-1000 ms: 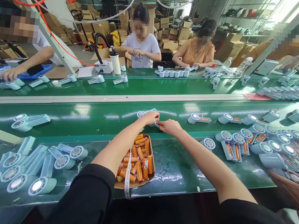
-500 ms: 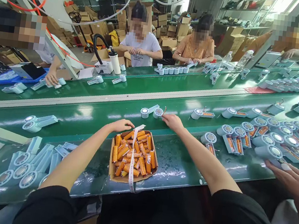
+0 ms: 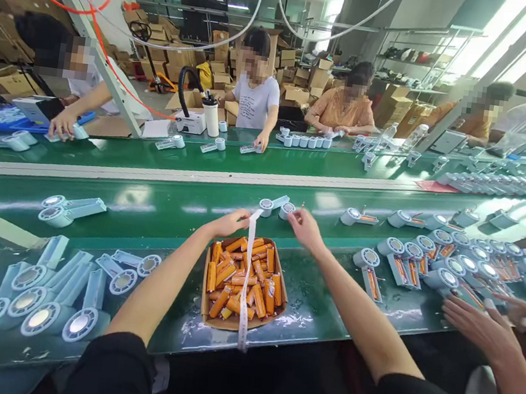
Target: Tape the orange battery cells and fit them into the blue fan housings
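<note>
My left hand (image 3: pixel 229 223) is closed at the upper end of a white printed paper strip (image 3: pixel 248 272), its fingertips pinched against the strip's edge. The strip runs down over an open cardboard box (image 3: pixel 205 318) filled with orange-wrapped cylindrical batteries (image 3: pixel 235 280). My right hand (image 3: pixel 306 230) has its fingers closed at the right side of a light blue handheld fan's round head (image 3: pixel 287 210); a short wire sticks up by the fingers. Just left of it lies another handheld fan (image 3: pixel 265 208) on the green belt.
Several fans (image 3: pixel 44 310) lie on the bench at left, and many with orange batteries (image 3: pixel 413 252) at right. A co-worker's hands (image 3: pixel 483 326) are close on my right. Across the green belt (image 3: pixel 170 201), other people handle fans. A metal post (image 3: pixel 108 83) slants up at left.
The camera view has shifted, moving the box right and down in the picture. My left hand and the strip's top end have risen slightly. Across the belt, a person now reaches to a fan.
</note>
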Demonstrator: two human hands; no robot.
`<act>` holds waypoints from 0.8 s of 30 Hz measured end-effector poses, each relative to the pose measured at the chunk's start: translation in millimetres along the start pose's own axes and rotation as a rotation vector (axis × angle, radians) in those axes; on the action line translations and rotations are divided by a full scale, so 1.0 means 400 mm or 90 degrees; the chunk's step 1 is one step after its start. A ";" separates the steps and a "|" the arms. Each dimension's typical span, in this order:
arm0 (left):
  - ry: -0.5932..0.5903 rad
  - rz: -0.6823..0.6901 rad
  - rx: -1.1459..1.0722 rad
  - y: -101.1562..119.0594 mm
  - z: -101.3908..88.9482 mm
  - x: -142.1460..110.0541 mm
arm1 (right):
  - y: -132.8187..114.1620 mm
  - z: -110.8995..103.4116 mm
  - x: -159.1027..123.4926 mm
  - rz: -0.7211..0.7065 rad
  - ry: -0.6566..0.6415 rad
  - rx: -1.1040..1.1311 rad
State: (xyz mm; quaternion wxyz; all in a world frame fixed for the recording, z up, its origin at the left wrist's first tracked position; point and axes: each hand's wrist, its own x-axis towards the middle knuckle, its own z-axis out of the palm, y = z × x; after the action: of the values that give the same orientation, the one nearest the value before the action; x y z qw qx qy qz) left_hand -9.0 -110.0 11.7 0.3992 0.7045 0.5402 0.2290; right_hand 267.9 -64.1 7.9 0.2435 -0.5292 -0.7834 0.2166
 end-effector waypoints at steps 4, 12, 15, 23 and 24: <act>0.210 0.177 0.109 0.040 0.022 -0.151 | -0.137 0.021 -0.154 -0.089 -0.208 0.281; 0.465 0.289 0.350 -0.009 0.077 -0.442 | -0.262 -0.027 -0.364 -0.297 -0.768 0.463; 0.518 0.241 0.358 -0.034 0.107 -0.502 | -0.246 -0.001 -0.325 -0.333 -0.669 0.284; 0.544 0.226 0.345 -0.020 0.175 -0.530 | -0.275 0.139 -0.178 -0.355 -0.232 -0.214; 0.536 0.233 0.345 -0.017 0.179 -0.527 | -0.281 0.151 -0.175 -0.360 -0.240 -0.261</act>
State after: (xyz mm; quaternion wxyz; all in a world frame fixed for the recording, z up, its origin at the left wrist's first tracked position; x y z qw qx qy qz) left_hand -24.6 -331.0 -12.4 -0.0949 0.7120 0.5618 0.4104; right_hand 172.0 -173.6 16.8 0.0348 -0.2813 -0.9562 0.0731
